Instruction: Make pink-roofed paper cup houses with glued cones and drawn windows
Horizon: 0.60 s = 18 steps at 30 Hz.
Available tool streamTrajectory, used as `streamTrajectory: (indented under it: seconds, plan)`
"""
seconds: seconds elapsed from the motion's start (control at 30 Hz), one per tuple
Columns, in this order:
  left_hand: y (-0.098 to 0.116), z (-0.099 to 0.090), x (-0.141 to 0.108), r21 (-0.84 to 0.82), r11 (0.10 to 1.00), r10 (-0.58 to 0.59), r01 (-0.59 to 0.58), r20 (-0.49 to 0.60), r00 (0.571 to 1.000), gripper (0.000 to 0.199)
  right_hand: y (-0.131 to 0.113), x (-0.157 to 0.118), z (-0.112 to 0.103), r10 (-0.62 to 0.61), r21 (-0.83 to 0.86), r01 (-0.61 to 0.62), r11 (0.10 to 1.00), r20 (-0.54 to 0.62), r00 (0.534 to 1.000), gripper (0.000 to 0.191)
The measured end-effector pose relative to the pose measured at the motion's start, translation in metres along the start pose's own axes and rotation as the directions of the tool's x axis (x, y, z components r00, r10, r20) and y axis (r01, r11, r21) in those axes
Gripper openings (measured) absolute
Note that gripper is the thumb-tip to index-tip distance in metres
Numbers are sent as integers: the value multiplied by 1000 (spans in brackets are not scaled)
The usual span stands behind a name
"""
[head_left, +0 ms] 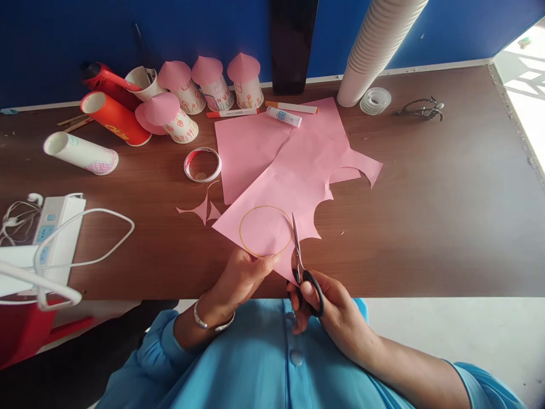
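My left hand [244, 276] pinches the near edge of a sheet of pink paper [298, 182]. A circle drawn in a yellowish line is on the paper just beyond my thumb. In my right hand [334, 301] is a pair of scissors [298, 250] with black handles, my thumb and fingers in the loops. The blades lie at the paper's edge, just right of the drawn circle, their tips pointing away from me. Curved cut-outs mark the paper's right side. Beneath it lies another pink sheet [251, 142].
Decorated paper cups with pink cone roofs [242, 71] stand at the back left. A tape roll [203, 165], paper scraps [200, 210], a glue stick [283, 117] and markers [232, 113] lie nearby. Stacked cups [370, 57] and glasses [421, 109] are at right, a power strip [63, 227] at left.
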State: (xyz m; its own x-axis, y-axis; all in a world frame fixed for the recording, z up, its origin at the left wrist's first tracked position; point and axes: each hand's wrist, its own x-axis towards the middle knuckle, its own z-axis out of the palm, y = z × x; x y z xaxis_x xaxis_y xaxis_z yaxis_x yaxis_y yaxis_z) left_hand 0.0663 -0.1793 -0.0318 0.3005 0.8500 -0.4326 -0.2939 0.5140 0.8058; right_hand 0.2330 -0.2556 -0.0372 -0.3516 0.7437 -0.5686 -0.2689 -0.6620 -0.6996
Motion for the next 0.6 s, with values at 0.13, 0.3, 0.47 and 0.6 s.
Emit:
streamTrajectory:
  seconds: [0.13,0.3,0.47,0.6]
  plan:
    - [-2,-2,0,-13,1000,7,-7,18,1000,21,1,0,0,6,8,-6,1000,-5,1000,57]
    - [-1,-1,0,-7,1000,4,-3,26,1000,23,0,-1,-1,3,-2,-3,1000,-11,1000,57]
    - [0,1,1,3,1000,14,-14,29,999,21,0,-1,-1,-2,2,2,1000,-4,1000,57]
    - [1,1,2,-6,1000,12,-11,33,999,26,-1,-1,-1,-1,2,1,1000,2,1000,58]
